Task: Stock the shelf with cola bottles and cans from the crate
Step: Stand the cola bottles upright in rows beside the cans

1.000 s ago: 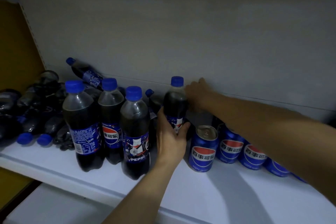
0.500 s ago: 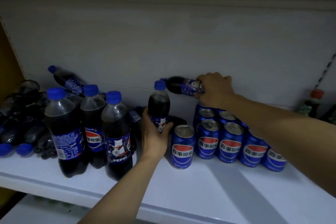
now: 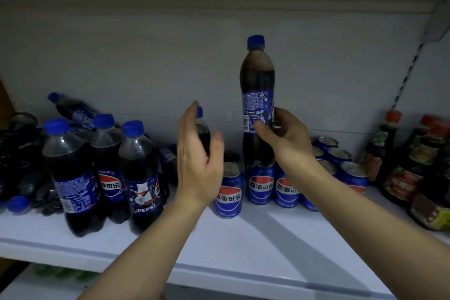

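Note:
My right hand (image 3: 285,139) grips a cola bottle (image 3: 258,80) by its blue label and holds it upright, its base just above the blue cola cans (image 3: 260,185) at the shelf's middle. My left hand (image 3: 197,158) is raised with straight fingers beside a second cola bottle (image 3: 205,135). That bottle shows between palm and thumb, and the hand hides most of it. Three more cola bottles (image 3: 141,178) stand upright at the left. One can (image 3: 229,190) stands apart in front of the others.
A pile of cola bottles (image 3: 24,153) lies on its side at the far left of the white shelf (image 3: 243,251). Dark sauce bottles (image 3: 414,165) crowd the right end. The shelf's front strip is bare. Green items (image 3: 60,273) show on the shelf below.
My right hand has turned its bottle from lying sideways to upright and brought it forward. My left hand's fingers have straightened off the other bottle.

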